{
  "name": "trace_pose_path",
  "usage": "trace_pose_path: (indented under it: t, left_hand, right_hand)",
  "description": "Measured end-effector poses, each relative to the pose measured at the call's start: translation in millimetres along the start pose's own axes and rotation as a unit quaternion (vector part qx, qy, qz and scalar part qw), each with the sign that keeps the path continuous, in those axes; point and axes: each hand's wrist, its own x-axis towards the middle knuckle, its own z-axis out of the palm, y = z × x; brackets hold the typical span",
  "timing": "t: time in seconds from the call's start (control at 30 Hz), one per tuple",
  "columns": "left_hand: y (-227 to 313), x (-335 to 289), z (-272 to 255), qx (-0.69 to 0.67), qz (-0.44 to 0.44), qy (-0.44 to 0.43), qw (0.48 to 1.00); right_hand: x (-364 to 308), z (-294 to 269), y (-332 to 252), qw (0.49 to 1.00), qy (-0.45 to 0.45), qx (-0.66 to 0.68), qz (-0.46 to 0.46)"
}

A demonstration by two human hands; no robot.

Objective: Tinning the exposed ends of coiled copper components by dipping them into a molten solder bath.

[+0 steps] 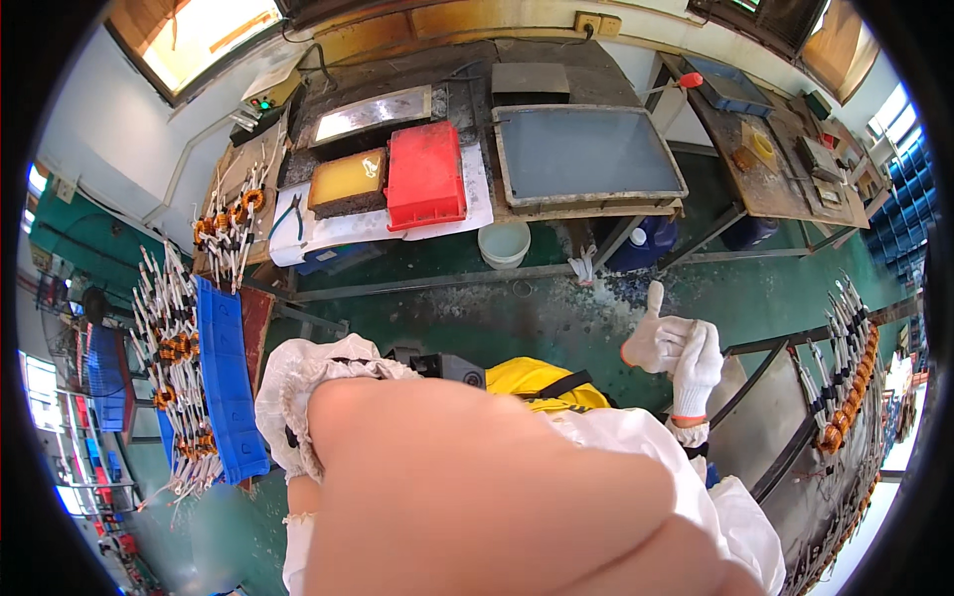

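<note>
My left hand (507,487), bare and blurred, fills the lower middle very close to the view. It comes out of a white elastic-cuffed sleeve (323,382), and its fingers cannot be made out. On the right, my right hand (699,368) wears a white knit glove with an orange cuff edge. Its fingers are closed around a second white glove (651,336), which looks empty, with one finger sticking up and its orange cuff towards the left. Both gloves are held above the green floor, apart from the benches.
Ahead, a bench carries a grey liquid-filled tray (591,154), a red bin (425,174), an amber-filled block (348,182) and pliers (285,216). A white bucket (505,244) stands below. Wire-wound coils flank me beside a blue crate (229,382) and on a right-hand rack (845,397).
</note>
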Motion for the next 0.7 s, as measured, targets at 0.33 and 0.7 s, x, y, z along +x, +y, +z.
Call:
trace_pose_path:
  t: [0.33, 0.7]
  left_hand:
    - [-52, 39, 44, -0.053, -0.103, -0.054, 0.992]
    - [-183, -63, 109, -0.519, -0.424, -0.033, 0.741]
  right_hand:
    - [13, 22, -4, 0.987, -0.002, 0.158, -0.011]
    - [12, 84, -40, 0.967, 0.002, 0.249, 0.052]
